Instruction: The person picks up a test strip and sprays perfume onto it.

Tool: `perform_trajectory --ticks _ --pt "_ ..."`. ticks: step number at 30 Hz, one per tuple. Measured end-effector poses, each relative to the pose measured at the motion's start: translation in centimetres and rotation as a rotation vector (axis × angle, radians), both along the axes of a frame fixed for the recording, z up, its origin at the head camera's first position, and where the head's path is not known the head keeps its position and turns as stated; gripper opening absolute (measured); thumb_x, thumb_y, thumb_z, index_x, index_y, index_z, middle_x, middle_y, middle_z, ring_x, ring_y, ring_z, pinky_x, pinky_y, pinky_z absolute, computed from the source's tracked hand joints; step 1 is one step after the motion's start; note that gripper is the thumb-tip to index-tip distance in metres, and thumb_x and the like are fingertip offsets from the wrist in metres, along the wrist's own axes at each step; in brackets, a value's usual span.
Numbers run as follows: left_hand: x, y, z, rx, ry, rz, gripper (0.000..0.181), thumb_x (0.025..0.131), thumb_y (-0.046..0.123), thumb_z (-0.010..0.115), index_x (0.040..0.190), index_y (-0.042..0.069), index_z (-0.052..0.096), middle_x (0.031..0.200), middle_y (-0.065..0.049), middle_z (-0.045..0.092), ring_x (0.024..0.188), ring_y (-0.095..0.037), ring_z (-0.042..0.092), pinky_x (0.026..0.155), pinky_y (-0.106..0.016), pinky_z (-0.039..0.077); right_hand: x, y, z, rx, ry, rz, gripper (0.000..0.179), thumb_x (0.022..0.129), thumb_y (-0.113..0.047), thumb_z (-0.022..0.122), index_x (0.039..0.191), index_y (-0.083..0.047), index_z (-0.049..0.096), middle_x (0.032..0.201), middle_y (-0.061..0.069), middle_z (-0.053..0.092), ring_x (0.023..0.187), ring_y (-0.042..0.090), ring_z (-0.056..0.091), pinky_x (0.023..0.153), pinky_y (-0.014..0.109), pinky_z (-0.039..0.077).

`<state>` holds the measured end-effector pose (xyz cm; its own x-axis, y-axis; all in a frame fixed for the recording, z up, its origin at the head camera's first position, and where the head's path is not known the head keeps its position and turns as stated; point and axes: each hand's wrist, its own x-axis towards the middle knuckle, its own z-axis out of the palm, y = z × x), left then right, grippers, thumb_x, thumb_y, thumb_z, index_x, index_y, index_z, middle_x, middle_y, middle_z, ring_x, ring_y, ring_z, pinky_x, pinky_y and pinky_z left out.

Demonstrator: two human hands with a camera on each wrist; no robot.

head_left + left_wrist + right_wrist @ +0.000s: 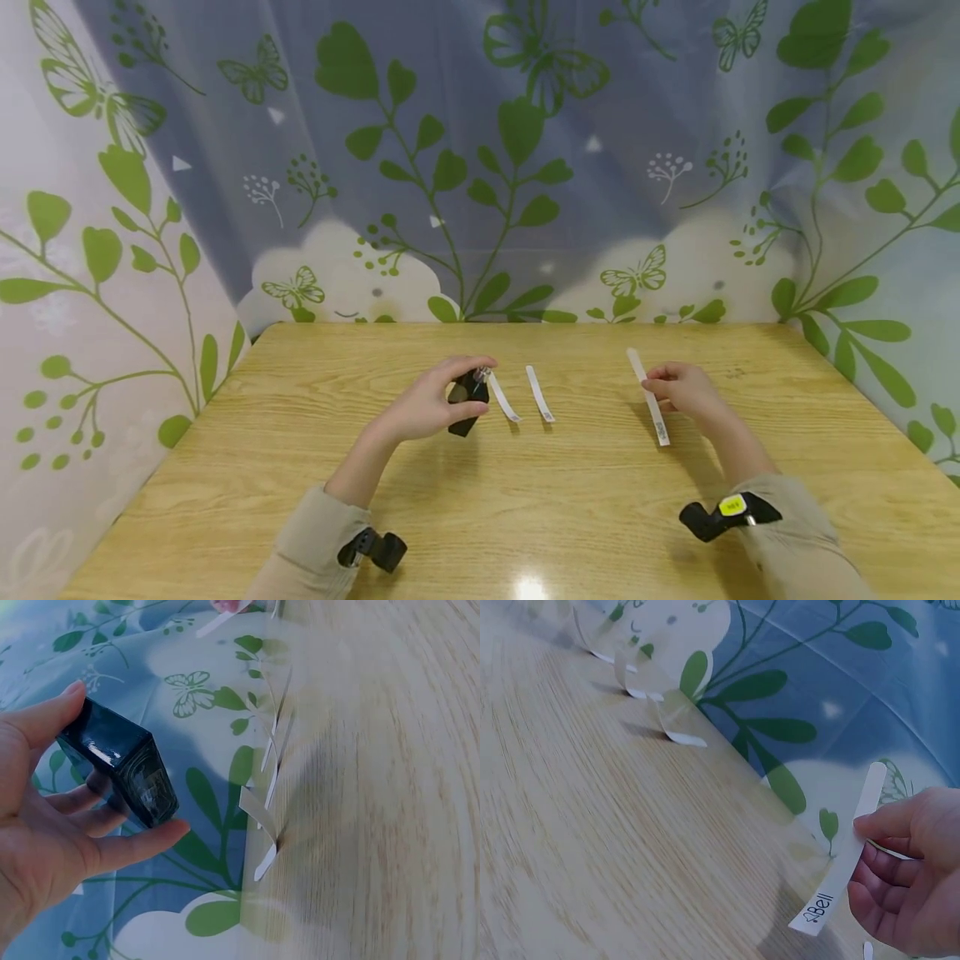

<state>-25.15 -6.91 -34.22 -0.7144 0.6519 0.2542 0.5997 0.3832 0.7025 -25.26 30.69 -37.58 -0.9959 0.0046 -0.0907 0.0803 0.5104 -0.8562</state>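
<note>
My left hand [423,407] grips a dark, angular glass perfume bottle [463,417] with a shiny spray top, one finger lying at the top. In the left wrist view the bottle [109,742] is tilted and held clear of the table. Between thumb and fingers, my right hand [688,392] pinches a white paper test strip [654,414]. The printed word "Bell" shows near the lower end of that strip [844,859] in the right wrist view. Two more strips, one left [505,400] and one right [538,396], lie on the table between the hands.
Under both hands is a light wooden table [570,500]. A curtain [480,208] printed with green leaves and butterflies hangs behind its far edge and along the sides. Another curled strip [679,738] shows in the right wrist view. Each sleeve carries a black wrist camera [375,548].
</note>
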Motion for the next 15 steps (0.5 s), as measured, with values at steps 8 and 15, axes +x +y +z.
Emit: perform_trajectory --ticks 8,15 --pt "-0.1 0.0 -0.2 0.019 0.014 0.038 0.054 0.088 0.022 0.066 0.138 0.019 0.044 0.139 -0.005 0.04 0.126 -0.025 0.037 0.097 -0.052 0.035 0.1 -1.8 0.7 -0.052 0.022 0.027 0.026 0.094 -0.014 0.055 0.107 0.008 0.052 0.092 0.007 0.059 0.078 0.011 0.055 0.072 0.034 0.051" --pt "0.0 0.2 -0.3 0.034 0.013 0.058 0.054 0.087 0.018 0.067 0.136 0.017 0.046 0.139 -0.005 0.041 0.127 -0.025 0.037 0.098 -0.052 0.034 0.3 -3.2 1.0 -0.076 0.033 0.053 0.027 0.094 -0.015 0.055 0.107 0.008 0.053 0.091 0.008 0.059 0.078 0.013 0.055 0.071 0.034 0.051"
